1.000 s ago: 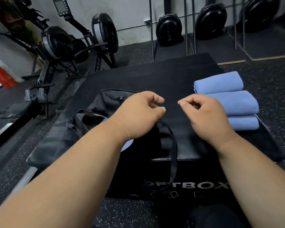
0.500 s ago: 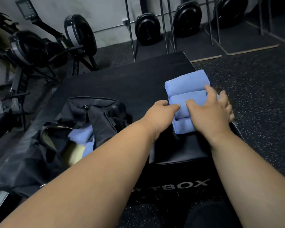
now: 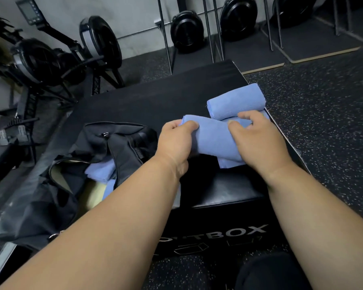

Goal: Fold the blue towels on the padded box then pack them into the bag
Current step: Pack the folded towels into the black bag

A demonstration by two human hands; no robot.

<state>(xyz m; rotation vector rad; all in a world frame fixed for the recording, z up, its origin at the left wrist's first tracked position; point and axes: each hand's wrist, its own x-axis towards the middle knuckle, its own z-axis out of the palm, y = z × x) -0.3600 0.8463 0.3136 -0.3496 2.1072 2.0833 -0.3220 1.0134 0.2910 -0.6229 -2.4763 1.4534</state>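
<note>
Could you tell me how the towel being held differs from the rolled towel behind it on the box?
The held towel is gripped by both the left hand and right hand; the far towel is untouched. The held towel lies skewed toward the bag; the far towel sits at the box edge. Both are blue and folded.

Both forearms are bare and reach forward from the bottom of the frame, angling in toward each other. Left hand [image 3: 176,141] is knuckles-up, fingers curled under and thumb tucked on top, so the grip is a proper wrap around the left end of a folded blue towel [image 3: 213,137]. Right hand [image 3: 254,139] sits just beside it on the same towel, back of the hand toward the camera, fingertips [image 3: 232,122] bent and pinching into the cloth at its far edge. Wrists are roughly level, hands close together but not touching.
</note>
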